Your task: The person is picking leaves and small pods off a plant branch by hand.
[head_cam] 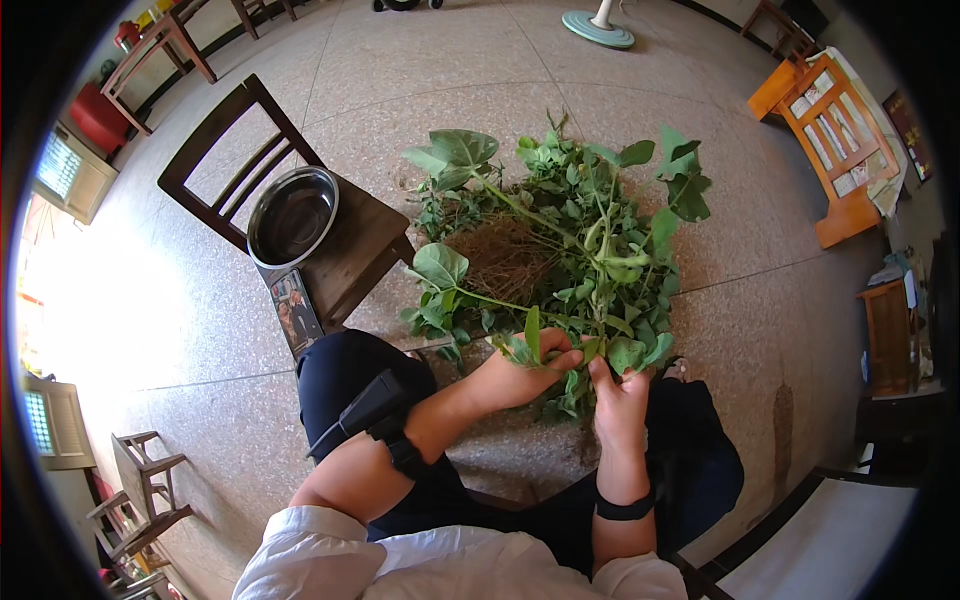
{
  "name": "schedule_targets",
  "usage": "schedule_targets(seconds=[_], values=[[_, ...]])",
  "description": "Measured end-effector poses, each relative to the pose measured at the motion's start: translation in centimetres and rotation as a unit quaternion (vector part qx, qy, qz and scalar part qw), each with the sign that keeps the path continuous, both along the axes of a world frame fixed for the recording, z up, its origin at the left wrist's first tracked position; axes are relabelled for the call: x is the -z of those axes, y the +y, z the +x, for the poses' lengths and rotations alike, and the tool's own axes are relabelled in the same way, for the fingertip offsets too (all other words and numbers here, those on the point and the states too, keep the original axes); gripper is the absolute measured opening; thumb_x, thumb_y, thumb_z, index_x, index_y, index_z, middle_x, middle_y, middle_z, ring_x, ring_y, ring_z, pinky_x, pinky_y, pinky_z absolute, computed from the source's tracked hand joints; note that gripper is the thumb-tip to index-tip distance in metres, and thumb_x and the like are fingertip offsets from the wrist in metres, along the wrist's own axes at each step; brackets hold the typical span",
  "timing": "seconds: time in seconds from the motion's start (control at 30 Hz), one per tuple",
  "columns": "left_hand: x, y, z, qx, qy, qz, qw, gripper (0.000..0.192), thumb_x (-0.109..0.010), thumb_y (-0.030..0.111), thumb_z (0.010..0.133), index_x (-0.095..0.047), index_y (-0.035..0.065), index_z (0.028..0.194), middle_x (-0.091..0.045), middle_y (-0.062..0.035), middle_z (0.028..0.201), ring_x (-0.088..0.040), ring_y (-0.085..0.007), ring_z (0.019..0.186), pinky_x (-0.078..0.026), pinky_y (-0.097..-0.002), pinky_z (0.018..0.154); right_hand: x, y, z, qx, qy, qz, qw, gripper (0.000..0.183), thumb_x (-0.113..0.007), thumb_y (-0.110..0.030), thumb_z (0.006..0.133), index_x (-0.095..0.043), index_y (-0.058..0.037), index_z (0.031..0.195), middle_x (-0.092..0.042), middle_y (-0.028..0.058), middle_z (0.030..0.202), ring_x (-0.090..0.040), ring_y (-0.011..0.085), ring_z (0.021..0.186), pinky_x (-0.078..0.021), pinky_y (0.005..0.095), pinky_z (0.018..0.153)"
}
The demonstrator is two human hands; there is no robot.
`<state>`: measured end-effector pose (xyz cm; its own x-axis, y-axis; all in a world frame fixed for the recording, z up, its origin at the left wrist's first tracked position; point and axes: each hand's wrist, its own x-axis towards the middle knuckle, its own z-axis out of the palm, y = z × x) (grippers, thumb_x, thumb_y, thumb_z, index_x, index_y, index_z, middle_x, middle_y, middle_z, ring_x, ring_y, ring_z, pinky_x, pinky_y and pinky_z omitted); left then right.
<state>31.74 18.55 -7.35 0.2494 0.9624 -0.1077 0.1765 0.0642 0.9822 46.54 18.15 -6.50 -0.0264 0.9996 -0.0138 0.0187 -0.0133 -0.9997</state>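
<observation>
My left hand (536,371) and my right hand (621,397) meet at the near end of a leafy bean plant (600,262), probably soybean. The right fingers and thumb grip its stalk. Against the same spot, my left thumb and fingers pinch a small green part, partly hidden by leaves. Plump green pods (626,266) hang along the stalk, and broad leaves spread out on long stems. Beneath it, on the floor before my knees, lies a heap of similar uprooted plants (465,206) with a tangle of brown roots (499,259).
On a wooden chair (367,214) to the left rests a metal basin (292,217), with a smartphone (296,311) at the seat's near corner. A teal round stand base (598,30) is on the floor ahead. Small wooden stools (142,487) stand lower left, an orange wooden seat (832,142) far right.
</observation>
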Motion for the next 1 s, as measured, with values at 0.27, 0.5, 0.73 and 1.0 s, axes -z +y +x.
schedule_targets(seconds=[0.27, 0.5, 0.73, 1.0], values=[[0.4, -0.6, -0.1, -0.017, 0.075, 0.026, 0.997, 0.014, -0.053, 0.014, 0.084, -0.054, 0.0004, 0.079, -0.052, -0.0087, 0.066, -0.05, -0.0175, 0.061, -0.038, -0.0301, 0.055, 0.9, -0.2, 0.1, 0.015, -0.031, 0.029, 0.999, 0.013, -0.057, -0.008, 0.082, -0.058, 0.0034, 0.089, -0.061, 0.0063, 0.085, -0.054, 0.0102, 0.076, -0.0422, 0.0249, 0.07], [-2.3, -0.8, -1.6, 0.172, 0.025, -0.036, 0.984, 0.019, -0.044, 0.015, 0.086, -0.057, 0.0013, 0.084, -0.055, -0.0067, 0.065, -0.051, -0.0186, 0.054, -0.041, -0.0308, 0.051, 2.6, 0.6, 0.6, 0.074, -0.271, 0.188, 0.941, 0.013, -0.058, -0.003, 0.077, -0.058, 0.0028, 0.089, -0.06, 0.0123, 0.084, -0.058, 0.0221, 0.076, -0.0438, 0.0308, 0.069], [-1.7, -0.5, 0.5, -0.118, -0.222, -0.235, 0.939, 0.029, -0.047, 0.025, 0.088, -0.056, 0.0031, 0.105, -0.049, 0.0031, 0.068, -0.041, -0.0053, 0.052, -0.035, -0.02, 0.046, 4.0, -0.1, -1.2, 0.04, -0.298, 0.219, 0.928, 0.025, -0.055, -0.006, 0.082, -0.052, 0.0013, 0.105, -0.051, 0.0129, 0.102, -0.051, 0.0217, 0.093, -0.0396, 0.0299, 0.08], [-1.2, -0.4, 0.7, -0.168, 0.023, -0.013, 0.985, 0.037, -0.065, 0.035, 0.073, -0.061, -0.0018, 0.072, -0.058, -0.0137, 0.063, -0.058, -0.0232, 0.059, -0.045, -0.0324, 0.056, 4.3, -1.2, -1.9, 0.053, -0.304, 0.241, 0.92, 0.017, -0.052, -0.001, 0.076, -0.05, 0.0004, 0.092, -0.05, 0.0113, 0.09, -0.052, 0.0253, 0.084, -0.0403, 0.0329, 0.073]])
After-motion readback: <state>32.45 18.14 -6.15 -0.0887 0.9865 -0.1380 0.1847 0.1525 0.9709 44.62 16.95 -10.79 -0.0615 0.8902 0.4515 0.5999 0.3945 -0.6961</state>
